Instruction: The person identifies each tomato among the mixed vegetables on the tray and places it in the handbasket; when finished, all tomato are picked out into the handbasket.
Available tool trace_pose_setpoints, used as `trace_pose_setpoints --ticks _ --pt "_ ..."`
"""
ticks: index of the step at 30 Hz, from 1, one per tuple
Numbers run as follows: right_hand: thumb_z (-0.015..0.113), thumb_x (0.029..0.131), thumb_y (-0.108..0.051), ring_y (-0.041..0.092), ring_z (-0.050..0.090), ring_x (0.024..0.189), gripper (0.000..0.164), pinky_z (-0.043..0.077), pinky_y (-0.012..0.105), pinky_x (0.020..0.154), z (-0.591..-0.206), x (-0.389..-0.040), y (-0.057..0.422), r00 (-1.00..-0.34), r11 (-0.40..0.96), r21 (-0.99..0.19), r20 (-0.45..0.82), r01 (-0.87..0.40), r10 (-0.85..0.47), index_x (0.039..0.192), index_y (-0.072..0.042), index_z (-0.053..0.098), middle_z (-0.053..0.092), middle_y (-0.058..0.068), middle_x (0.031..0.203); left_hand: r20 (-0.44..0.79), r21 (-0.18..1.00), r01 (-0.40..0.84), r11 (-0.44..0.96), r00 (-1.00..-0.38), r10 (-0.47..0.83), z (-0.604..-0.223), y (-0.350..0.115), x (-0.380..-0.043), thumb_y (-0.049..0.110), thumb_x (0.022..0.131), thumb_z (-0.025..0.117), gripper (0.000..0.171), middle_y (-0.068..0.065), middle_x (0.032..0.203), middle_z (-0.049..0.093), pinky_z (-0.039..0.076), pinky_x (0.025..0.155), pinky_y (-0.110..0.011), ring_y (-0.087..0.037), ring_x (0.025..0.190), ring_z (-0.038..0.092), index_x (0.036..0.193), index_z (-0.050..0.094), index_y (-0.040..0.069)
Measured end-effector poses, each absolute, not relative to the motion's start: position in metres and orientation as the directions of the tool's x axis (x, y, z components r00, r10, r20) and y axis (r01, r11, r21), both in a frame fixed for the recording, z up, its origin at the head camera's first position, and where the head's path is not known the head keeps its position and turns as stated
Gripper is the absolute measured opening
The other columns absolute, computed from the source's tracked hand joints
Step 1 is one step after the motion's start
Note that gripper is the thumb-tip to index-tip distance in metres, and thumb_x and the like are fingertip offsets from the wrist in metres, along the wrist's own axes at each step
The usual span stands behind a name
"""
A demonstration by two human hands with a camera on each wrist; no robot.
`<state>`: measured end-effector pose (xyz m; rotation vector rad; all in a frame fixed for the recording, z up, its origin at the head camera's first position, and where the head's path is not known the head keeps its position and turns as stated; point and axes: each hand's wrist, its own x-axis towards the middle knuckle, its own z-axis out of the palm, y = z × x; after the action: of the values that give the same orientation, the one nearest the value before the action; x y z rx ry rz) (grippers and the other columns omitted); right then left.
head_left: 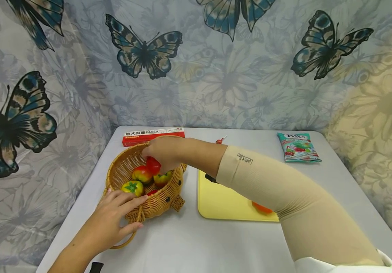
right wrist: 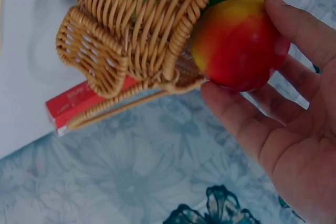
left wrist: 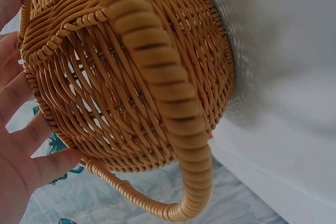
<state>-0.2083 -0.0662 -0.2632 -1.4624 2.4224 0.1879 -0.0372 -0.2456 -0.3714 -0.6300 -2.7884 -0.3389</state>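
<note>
My right hand (head_left: 165,151) reaches over the far rim of the wicker basket (head_left: 120,167). It pinches a round red-and-yellow fruit (right wrist: 239,45) with a green leafy top between thumb and fingers, at the basket's mouth. Inside the basket lie several similar fruits, among them a yellow one (head_left: 127,187) with a green star-shaped top. My left hand (head_left: 114,216) rests on the near rim with its fingers extended, the thumb lower on the outside. In the left wrist view the basket's thick curved handle (left wrist: 168,87) hangs in front of the woven wall.
A red pasta box (head_left: 137,139) stands behind the basket. To the right lies a yellow cutting board (head_left: 223,204), with an orange item (head_left: 261,207) partly under my right arm. A green candy bag (head_left: 298,148) lies at the back right of the white table (head_left: 182,242).
</note>
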Motion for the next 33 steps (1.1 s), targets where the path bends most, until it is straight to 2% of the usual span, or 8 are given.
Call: trace_pose_setpoints --ticks 8,15,23,28,33 --pt "0.077 0.080 -0.031 0.013 0.051 0.111 0.061 0.051 0.028 0.092 -0.285 -0.204 -0.074 -0.418 0.472 -0.092 -0.340 -0.877 -0.842 0.134 -0.026 0.050 0.052 -0.002 0.127 0.301 0.179 0.444 0.878 -0.874 0.381 -0.371 -0.246 -0.037 0.045 0.069 0.082 0.070 0.011 0.112 0.058 0.032 0.102 -0.066 -0.017 0.109 0.050 0.132 0.054 0.039" --pt "0.076 0.080 -0.033 0.012 0.049 0.115 0.064 0.050 0.028 0.094 -0.298 -0.204 -0.076 -0.428 0.481 -0.075 -0.355 -0.873 -0.831 0.137 -0.026 0.048 0.052 -0.002 0.129 0.300 0.192 0.450 0.872 -0.873 0.385 -0.373 -0.246 -0.040 0.045 0.068 0.082 0.070 0.010 0.112 0.059 0.032 0.101 -0.068 -0.017 0.109 0.050 0.132 0.054 0.039" --pt "0.066 0.085 -0.048 0.021 0.041 0.130 0.061 0.043 0.039 0.106 -0.301 -0.208 -0.068 -0.445 0.486 -0.045 -0.339 -0.873 -0.829 0.139 -0.029 0.046 0.043 0.000 0.142 0.303 0.183 0.450 0.874 -0.872 0.385 -0.373 -0.247 -0.042 0.046 0.068 0.082 0.070 0.009 0.113 0.059 0.032 0.101 -0.067 -0.018 0.110 0.050 0.132 0.054 0.039" --pt "0.056 0.089 -0.055 0.022 0.035 0.137 0.057 0.035 0.045 0.111 -0.295 -0.213 -0.045 -0.490 0.521 -0.064 -0.257 -0.851 -0.833 0.140 -0.033 0.045 0.037 -0.001 0.146 0.299 0.174 0.450 0.876 -0.871 0.389 -0.373 -0.247 -0.044 0.046 0.069 0.081 0.071 0.009 0.112 0.059 0.032 0.102 -0.066 -0.019 0.109 0.050 0.133 0.053 0.038" --pt "0.052 0.090 -0.060 0.025 0.033 0.137 0.058 0.033 0.051 0.111 -0.290 -0.217 0.001 -0.587 0.604 -0.122 -0.153 -0.788 -0.795 0.141 -0.034 0.042 0.033 0.000 0.149 0.290 0.178 0.445 0.878 -0.876 0.385 -0.375 -0.248 -0.045 0.047 0.070 0.080 0.071 0.008 0.113 0.057 0.031 0.102 -0.065 -0.018 0.111 0.049 0.135 0.051 0.040"
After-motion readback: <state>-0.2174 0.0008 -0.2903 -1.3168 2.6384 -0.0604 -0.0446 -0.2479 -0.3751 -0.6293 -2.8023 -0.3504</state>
